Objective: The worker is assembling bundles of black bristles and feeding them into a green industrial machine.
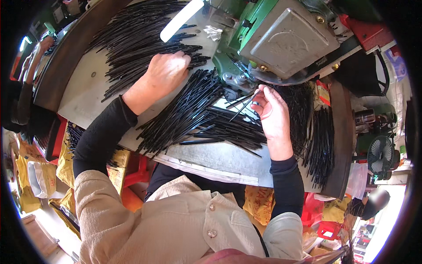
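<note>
My left hand (169, 72) is closed, knuckles up, over the ends of the far pile of thin black rods (132, 50); its fingertips are hidden, so what it grips does not show. Between thumb and fingers of my right hand (273, 108) are a few thin black rods (241, 102), slanting left and down over the nearer rods. A dense heap of black rods (187, 110) lies between my hands, with more rods (228, 127) spread across its near right side. Just beyond the right hand sits the metal fixture (237, 79) of a green machine (250, 31).
The machine's grey cover plate (292, 42) overhangs the far right. More black rods (320, 145) lie at the right by the table's brown rim (340, 145). A white lamp (181, 21) hangs above the far pile. A person's arm (33, 61) shows at far left.
</note>
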`<state>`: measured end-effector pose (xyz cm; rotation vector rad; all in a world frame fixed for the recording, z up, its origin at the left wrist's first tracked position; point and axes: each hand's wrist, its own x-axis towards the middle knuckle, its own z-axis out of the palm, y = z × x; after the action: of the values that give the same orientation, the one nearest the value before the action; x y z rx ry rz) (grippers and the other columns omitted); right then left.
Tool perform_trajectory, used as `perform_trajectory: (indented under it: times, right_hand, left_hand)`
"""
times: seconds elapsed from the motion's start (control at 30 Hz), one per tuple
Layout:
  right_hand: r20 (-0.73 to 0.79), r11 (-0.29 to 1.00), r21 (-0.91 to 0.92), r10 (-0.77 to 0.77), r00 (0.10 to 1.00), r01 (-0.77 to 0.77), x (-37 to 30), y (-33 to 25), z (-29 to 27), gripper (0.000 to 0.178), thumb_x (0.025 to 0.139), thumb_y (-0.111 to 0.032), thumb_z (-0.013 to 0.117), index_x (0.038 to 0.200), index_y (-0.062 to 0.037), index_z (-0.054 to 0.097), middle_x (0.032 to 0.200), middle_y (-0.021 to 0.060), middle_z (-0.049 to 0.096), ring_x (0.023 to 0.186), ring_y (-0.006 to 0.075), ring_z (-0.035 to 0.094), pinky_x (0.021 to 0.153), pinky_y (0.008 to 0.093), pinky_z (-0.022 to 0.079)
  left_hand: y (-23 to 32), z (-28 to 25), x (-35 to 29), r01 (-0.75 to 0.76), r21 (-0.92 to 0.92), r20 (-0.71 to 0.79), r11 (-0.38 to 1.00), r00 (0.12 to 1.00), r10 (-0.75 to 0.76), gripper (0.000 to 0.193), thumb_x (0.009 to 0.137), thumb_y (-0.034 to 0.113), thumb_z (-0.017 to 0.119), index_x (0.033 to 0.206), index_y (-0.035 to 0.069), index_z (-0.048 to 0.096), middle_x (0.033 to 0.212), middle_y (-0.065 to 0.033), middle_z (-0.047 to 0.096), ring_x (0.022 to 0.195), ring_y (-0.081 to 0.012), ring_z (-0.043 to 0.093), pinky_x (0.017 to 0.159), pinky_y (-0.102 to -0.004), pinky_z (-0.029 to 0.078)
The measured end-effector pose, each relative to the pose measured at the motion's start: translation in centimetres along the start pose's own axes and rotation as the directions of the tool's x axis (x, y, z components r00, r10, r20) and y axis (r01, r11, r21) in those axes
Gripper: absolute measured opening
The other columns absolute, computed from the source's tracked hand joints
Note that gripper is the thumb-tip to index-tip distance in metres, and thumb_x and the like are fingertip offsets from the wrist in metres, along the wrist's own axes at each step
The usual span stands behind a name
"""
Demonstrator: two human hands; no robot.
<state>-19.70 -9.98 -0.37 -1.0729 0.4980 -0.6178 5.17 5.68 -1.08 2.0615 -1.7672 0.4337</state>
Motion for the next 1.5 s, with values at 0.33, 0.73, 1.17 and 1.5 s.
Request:
perform_trajectory:
  times: [0.33, 0.73, 1.17, 1.5]
  right_hand:
    - [-0.029, 1.0, 0.013, -0.022, 0.999, 0.023, 0.2, 0.1, 0.2, 0.021, 0.092, -0.017, 0.053, 0.101, 0.0002, 0.06, 0.088, 0.0072, 0.063, 0.078, 0.017, 0.064, 0.067, 0.028, 0.054]
    - [-0.048, 1.0, -0.005, -0.013, 0.999, 0.012, 0.1, -0.3, 0.4, 0.021, 0.092, -0.017, 0.052, 0.101, 0.0001, 0.06, 0.085, 0.0069, 0.061, 0.074, 0.0188, 0.065, 0.068, 0.0302, 0.054]
    - [0.144, 0.915, -0.382, 0.198, 0.969, -0.13, -0.7, -1.6, 2.0, 0.025, 0.09, -0.014, 0.052, 0.108, 0.0036, 0.056, 0.081, 0.0103, 0.061, 0.06, 0.0137, 0.062, 0.055, 0.0228, 0.052]
    - [0.219, 0.858, -0.507, 0.224, 0.95, -0.085, -0.7, -1.1, 3.3, 0.031, 0.088, -0.011, 0.054, 0.115, 0.004, 0.054, 0.075, 0.0099, 0.062, 0.052, 0.011, 0.058, 0.049, 0.0197, 0.047]
  left_hand:
    - [-0.2, -0.3, -0.2, -0.086, -0.032, -0.157, 0.996, 0.984, 0.08, 0.01, 0.078, 0.01, 0.058, 0.08, 0.004, 0.05, 0.074, -0.0116, 0.054, 0.069, -0.0313, 0.058, 0.059, -0.0415, 0.047]
    - [-0.9, -0.4, 1.1, -0.08, -0.123, -0.102, 0.989, 0.992, 0.067, 0.016, 0.078, 0.012, 0.061, 0.09, 0.003, 0.059, 0.081, -0.0124, 0.063, 0.075, -0.0317, 0.061, 0.066, -0.039, 0.05]
    - [0.0, -1.0, 1.3, 0.057, -0.093, 0.035, 0.994, 0.998, -0.054, 0.015, 0.079, 0.014, 0.061, 0.089, 0.003, 0.06, 0.08, -0.0154, 0.064, 0.072, -0.0317, 0.062, 0.064, -0.0375, 0.05]
    - [4.4, -2.0, 1.8, 0.227, -0.621, 0.226, 0.75, 0.968, -0.106, 0.021, 0.078, 0.013, 0.068, 0.092, -0.001, 0.062, 0.075, -0.0087, 0.065, 0.065, -0.0141, 0.059, 0.063, -0.0268, 0.049]
